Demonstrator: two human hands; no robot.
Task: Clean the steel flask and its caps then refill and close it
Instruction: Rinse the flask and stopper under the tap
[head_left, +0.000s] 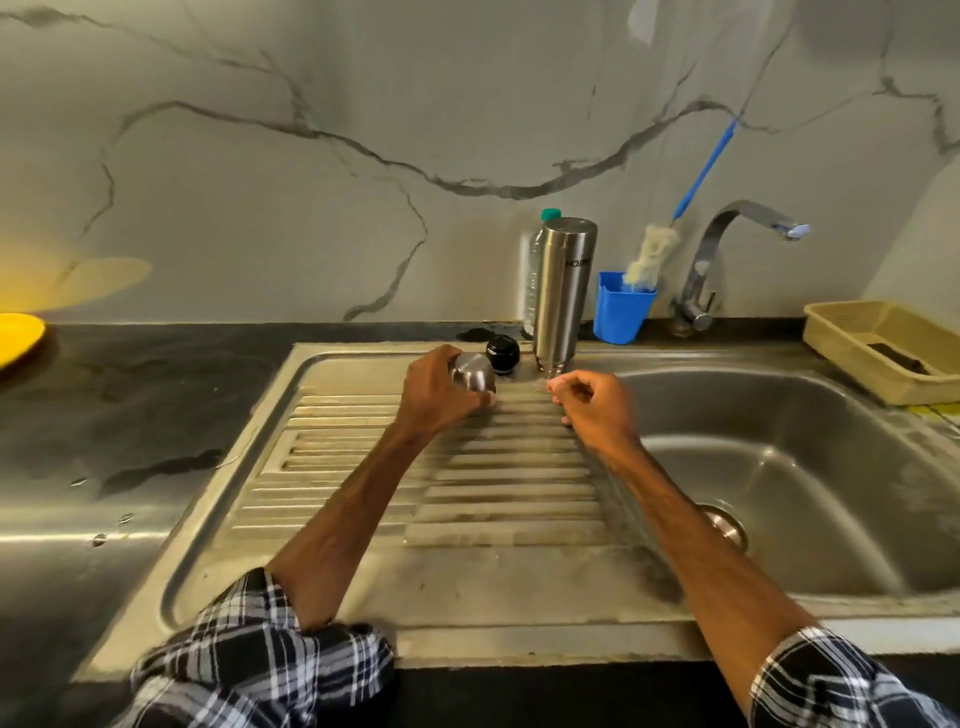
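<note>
The steel flask (563, 291) stands upside down, mouth down, at the back of the ribbed drainboard (467, 488). A black inner cap (503, 354) sits just left of it. My left hand (434, 395) grips the steel outer cap (474, 373), dome up, on the drainboard beside the black cap. My right hand (592, 405) hovers just in front of the flask's mouth with fingers loosely curled, holding nothing.
A clear plastic bottle with a green lid (535, 270) stands behind the flask. A blue cup (621, 309) holds a bottle brush (649, 254). The tap (727, 249) rises over the sink basin (810, 467). A beige tray (883, 348) lies right, a yellow plate (18, 335) far left.
</note>
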